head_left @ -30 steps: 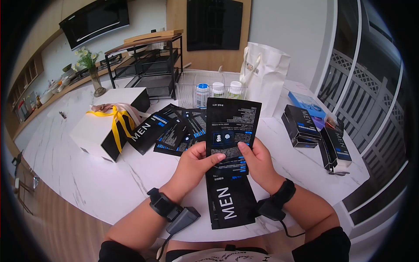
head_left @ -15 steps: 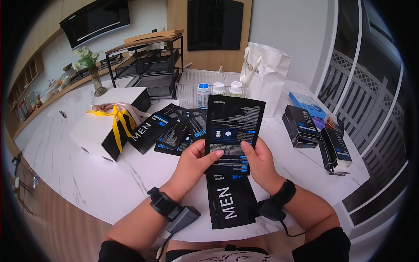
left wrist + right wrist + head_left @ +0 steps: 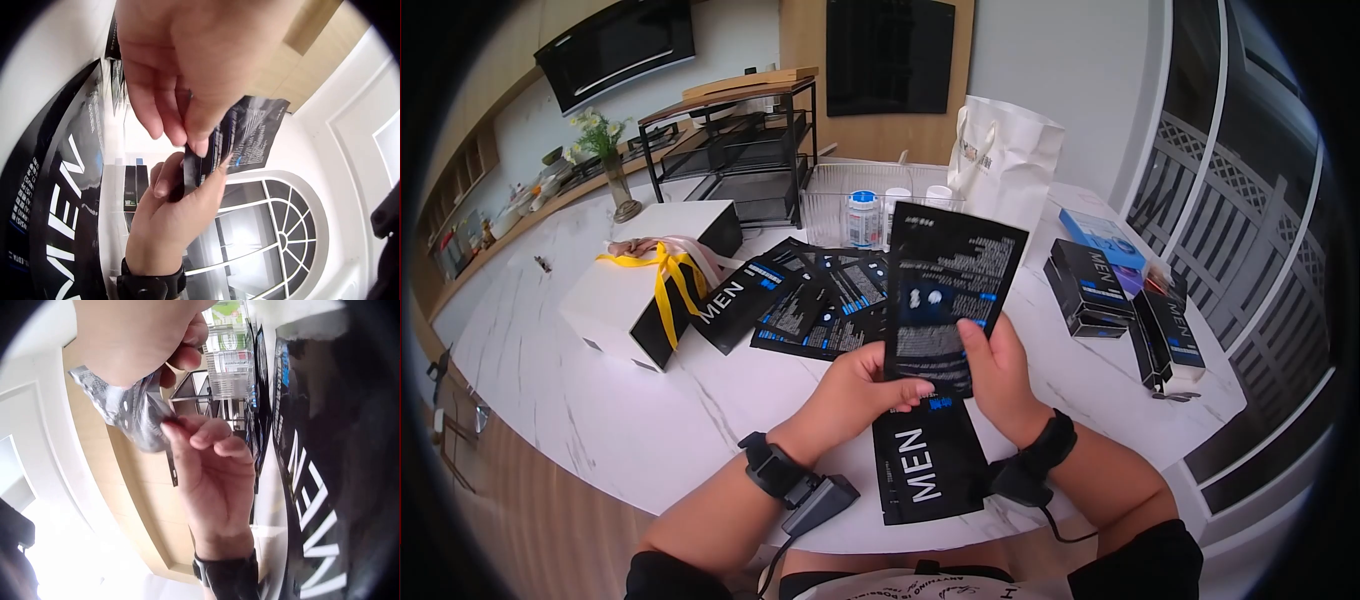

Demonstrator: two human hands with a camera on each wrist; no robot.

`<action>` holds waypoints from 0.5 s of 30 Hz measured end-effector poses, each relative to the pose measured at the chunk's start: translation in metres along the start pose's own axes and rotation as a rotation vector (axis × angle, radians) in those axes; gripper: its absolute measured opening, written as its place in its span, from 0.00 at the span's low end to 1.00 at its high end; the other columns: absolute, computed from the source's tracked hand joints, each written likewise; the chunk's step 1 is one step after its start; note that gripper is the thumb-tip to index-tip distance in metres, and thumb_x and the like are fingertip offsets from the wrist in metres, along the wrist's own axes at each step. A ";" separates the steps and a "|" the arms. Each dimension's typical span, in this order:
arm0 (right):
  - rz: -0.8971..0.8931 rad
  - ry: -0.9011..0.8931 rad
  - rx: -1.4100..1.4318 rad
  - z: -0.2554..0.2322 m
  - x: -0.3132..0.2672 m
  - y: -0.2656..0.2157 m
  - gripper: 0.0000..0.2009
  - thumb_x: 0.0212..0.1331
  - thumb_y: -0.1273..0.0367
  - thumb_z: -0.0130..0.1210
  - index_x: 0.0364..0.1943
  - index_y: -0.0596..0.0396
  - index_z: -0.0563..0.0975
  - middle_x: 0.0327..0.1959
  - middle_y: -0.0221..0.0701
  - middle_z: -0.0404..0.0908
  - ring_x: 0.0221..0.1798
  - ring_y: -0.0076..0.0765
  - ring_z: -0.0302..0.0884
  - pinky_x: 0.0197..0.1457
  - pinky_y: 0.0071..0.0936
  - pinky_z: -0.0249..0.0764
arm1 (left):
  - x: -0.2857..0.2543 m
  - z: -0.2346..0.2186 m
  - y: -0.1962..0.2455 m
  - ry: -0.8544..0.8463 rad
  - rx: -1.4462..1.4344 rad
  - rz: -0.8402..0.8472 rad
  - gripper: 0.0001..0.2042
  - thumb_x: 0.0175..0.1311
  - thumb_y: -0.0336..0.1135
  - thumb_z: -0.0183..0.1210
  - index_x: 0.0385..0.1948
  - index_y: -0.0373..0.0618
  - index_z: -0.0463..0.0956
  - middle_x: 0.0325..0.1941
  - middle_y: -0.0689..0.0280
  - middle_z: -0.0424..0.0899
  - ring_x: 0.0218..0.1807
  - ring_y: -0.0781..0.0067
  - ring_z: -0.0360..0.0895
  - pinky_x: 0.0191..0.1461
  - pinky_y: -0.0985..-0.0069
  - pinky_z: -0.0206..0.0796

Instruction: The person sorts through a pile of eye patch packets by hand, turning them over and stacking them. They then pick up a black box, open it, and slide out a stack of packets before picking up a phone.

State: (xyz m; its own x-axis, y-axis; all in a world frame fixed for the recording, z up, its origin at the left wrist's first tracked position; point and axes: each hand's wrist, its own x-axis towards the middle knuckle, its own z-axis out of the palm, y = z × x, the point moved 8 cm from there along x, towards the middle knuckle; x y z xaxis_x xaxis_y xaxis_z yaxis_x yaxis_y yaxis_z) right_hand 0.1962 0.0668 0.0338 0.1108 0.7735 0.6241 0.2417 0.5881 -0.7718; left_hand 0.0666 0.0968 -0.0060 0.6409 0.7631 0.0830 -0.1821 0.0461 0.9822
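Observation:
A flat black foil sachet point(image 3: 955, 270) with small print and blue labels is held tilted above the table. My left hand point(image 3: 840, 395) pinches its lower left corner between thumb and fingers. Along the lower right edge, my right hand point(image 3: 1002, 375) grips it with the thumb on the printed face. The left wrist view shows both hands at the sachet's lower end point(image 3: 250, 134). In the right wrist view the foil point(image 3: 134, 415) looks bent and creased. Below the hands, a second black sachet point(image 3: 930, 470) marked MEN lies on the table.
Several more black sachets point(image 3: 810, 310) lie fanned beside a white box point(image 3: 615, 310) with a yellow ribbon. Behind stand bottles point(image 3: 863, 220), a clear bin point(image 3: 825, 200) and a white paper bag point(image 3: 1010, 165). Black boxes point(image 3: 1090, 285) sit at the right.
The sachet has shifted right and tilted clockwise. My left hand has slid down from its left side to the bottom corner, while the right hand keeps its grip on the right edge.

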 end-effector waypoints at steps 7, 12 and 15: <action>0.004 -0.013 0.121 0.004 -0.003 -0.003 0.14 0.64 0.67 0.42 0.48 0.62 0.66 0.41 0.32 0.74 0.43 0.22 0.69 0.48 0.21 0.66 | 0.002 -0.011 0.001 0.081 0.004 0.008 0.07 0.52 0.27 0.60 0.33 0.42 0.73 0.27 0.73 0.77 0.26 0.89 0.71 0.33 0.89 0.67; 0.060 -0.036 0.113 -0.001 0.004 0.005 0.14 0.64 0.68 0.42 0.48 0.63 0.66 0.42 0.31 0.73 0.43 0.21 0.68 0.49 0.19 0.65 | 0.001 -0.002 -0.002 -0.043 0.009 -0.029 0.08 0.53 0.26 0.60 0.35 0.44 0.74 0.31 0.73 0.79 0.27 0.88 0.71 0.34 0.88 0.68; 0.105 0.009 0.224 -0.004 0.004 0.015 0.13 0.64 0.68 0.42 0.48 0.62 0.67 0.43 0.30 0.73 0.44 0.20 0.68 0.50 0.18 0.64 | 0.001 0.000 0.002 -0.075 0.012 0.002 0.08 0.55 0.30 0.58 0.36 0.44 0.73 0.31 0.73 0.77 0.28 0.88 0.72 0.35 0.87 0.68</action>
State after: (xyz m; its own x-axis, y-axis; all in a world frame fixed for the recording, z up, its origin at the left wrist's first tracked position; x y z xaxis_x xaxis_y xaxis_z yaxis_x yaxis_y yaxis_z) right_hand 0.2043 0.0778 0.0257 0.1328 0.8317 0.5391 0.0084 0.5430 -0.8397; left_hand 0.0665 0.0975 -0.0045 0.6946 0.7128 0.0968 -0.1747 0.0366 0.9839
